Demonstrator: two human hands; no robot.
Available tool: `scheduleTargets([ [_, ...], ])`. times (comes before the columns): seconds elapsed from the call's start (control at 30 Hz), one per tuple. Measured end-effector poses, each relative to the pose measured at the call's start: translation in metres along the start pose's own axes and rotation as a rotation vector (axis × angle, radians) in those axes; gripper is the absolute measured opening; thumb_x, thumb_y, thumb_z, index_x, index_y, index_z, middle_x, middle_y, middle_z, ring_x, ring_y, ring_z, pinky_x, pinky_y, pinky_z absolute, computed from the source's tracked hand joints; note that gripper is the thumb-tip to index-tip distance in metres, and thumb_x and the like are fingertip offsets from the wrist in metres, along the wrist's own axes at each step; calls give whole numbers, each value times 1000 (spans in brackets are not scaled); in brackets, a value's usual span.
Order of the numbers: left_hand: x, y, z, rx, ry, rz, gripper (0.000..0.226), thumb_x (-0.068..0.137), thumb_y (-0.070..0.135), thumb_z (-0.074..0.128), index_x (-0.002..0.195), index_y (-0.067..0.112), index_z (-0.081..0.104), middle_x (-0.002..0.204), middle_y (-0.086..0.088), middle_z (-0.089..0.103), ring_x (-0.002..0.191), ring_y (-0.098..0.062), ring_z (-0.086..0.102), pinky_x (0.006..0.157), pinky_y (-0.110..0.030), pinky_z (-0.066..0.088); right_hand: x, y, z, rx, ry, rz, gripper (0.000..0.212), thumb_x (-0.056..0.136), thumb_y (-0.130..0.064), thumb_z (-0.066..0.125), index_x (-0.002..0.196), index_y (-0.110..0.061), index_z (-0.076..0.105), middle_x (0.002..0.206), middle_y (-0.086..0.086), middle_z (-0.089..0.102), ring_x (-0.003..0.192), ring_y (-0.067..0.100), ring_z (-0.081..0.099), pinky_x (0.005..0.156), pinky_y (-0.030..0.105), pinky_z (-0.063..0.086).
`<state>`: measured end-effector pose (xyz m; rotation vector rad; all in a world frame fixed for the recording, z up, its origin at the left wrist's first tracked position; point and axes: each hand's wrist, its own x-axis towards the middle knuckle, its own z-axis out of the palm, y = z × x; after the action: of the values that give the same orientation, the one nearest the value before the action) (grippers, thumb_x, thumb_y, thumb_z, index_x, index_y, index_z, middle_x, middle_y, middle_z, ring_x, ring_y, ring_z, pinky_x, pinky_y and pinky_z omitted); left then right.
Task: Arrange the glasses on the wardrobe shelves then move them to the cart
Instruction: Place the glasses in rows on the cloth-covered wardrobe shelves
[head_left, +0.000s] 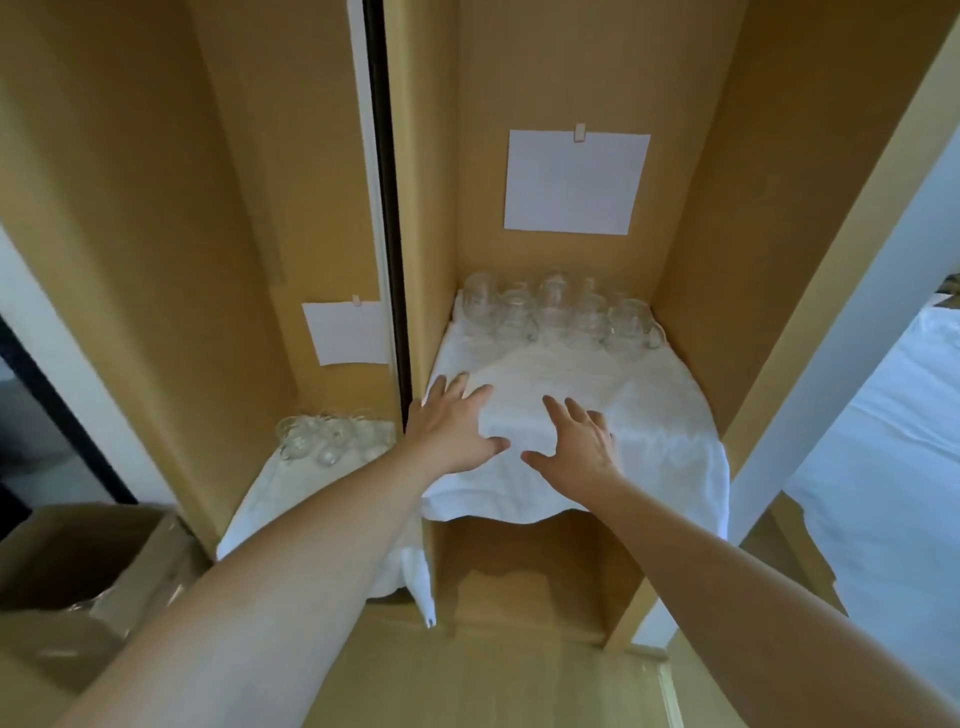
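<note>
Glassware, a cluster of clear glass mugs with handles (563, 312), stood at the back of the right wardrobe shelf on a white cloth (649, 415). Both hands, left hand (452, 431) and right hand (579, 447), hovered over the cloth, fingers spread, holding nothing. The mugs looked light, slick and breakable; handles seemed the safest hold.

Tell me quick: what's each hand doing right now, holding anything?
Left hand: open, fingers spread over the white cloth, holding nothing.
Right hand: open, fingers spread over the same cloth, holding nothing.
</note>
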<state>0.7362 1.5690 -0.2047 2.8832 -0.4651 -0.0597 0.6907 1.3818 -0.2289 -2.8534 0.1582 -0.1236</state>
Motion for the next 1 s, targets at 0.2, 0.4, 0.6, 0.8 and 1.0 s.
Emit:
scheduleTargets([
  [0.2, -32, -71, -5, 9, 20, -61, 86, 89, 68, 57, 159, 37, 19, 171, 3, 1, 156, -30, 7, 121, -51, 25, -10, -61, 33, -13, -47, -50, 88, 90, -59, 63, 159, -32, 16, 168, 4, 15, 147, 35, 24, 114, 47, 31],
  [0.4, -55, -166, -7, -1, -8, -98, 88, 87, 67, 60, 159, 39, 19, 171, 5, -5, 156, -33, 4, 122, -58, 19, -1, -145, 74, -6, -81, -54, 86, 90, -58, 62, 159, -34, 18, 169, 1, 13, 147, 33, 25, 111, 45, 32],
  [0.6, -64, -267, -13, 16, -37, -75, 84, 88, 65, 58, 159, 38, 20, 171, 6, -6, 156, -32, 5, 123, -57, 15, 2, -239, 121, 24, -85, -21, 85, 90, -58, 63, 159, -32, 21, 168, 5, 17, 146, 33, 27, 112, 45, 32],
  [0.8, -70, -346, -14, -35, -102, -46, 84, 90, 60, 60, 159, 39, 17, 171, 4, -5, 157, -30, -3, 123, -59, 12, 0, -307, 156, 44, -113, 23, 83, 90, -58, 62, 158, -33, 21, 168, 3, 16, 147, 34, 26, 112, 48, 34],
  [1.0, -64, -394, 5, -32, -152, -59, 84, 88, 65, 56, 159, 35, 20, 171, 2, -1, 155, -30, 6, 121, -57, 19, 1, -335, 195, 9, -198, 73, 82, 89, -62, 60, 157, -35, 21, 168, 2, 16, 148, 34, 26, 115, 50, 34],
])
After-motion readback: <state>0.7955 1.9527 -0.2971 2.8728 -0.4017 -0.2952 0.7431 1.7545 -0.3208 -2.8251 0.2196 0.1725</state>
